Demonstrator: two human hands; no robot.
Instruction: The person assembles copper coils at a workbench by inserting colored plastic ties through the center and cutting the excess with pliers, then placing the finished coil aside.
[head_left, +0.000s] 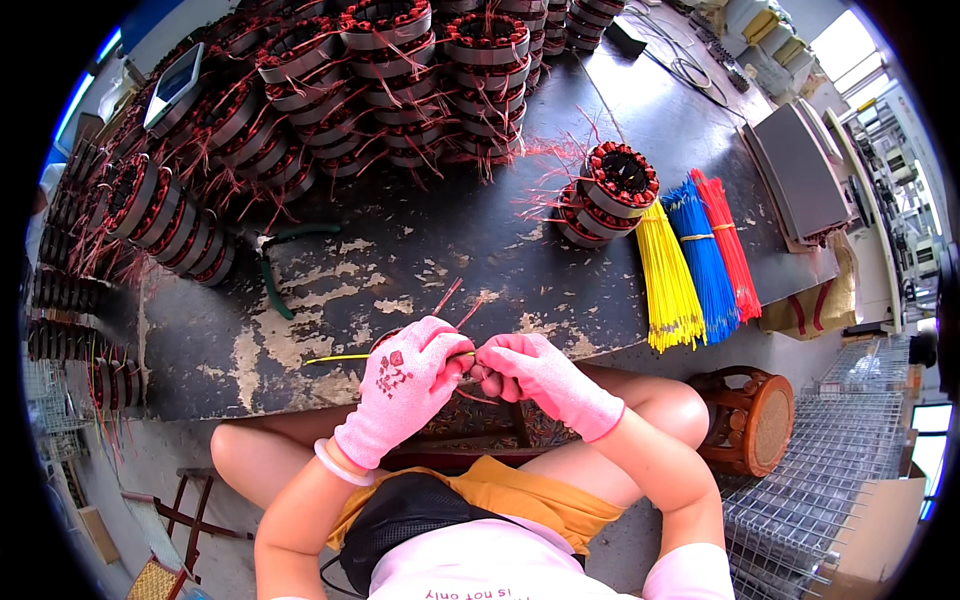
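Both my hands wear pink work gloves and meet at the near edge of the table. A yellow wire (337, 358) sticks out to the left from behind my left hand (402, 372), whose fingers are closed on it. Fingertips of my right hand (535, 378) pinch beside the left ones, where a bit of yellow shows between them. Thin red wires (448, 297) rise beyond the left glove. What they belong to is mostly hidden behind that hand.
Stacked stator cores (390, 70) with red windings crowd the far left. Two stacked stators (605, 195) stand right of centre, beside yellow (668, 280), blue (705, 262) and red (728, 240) wire bundles. Green-handled pliers (272, 270) lie at left. A wooden stool (745, 420) stands at right.
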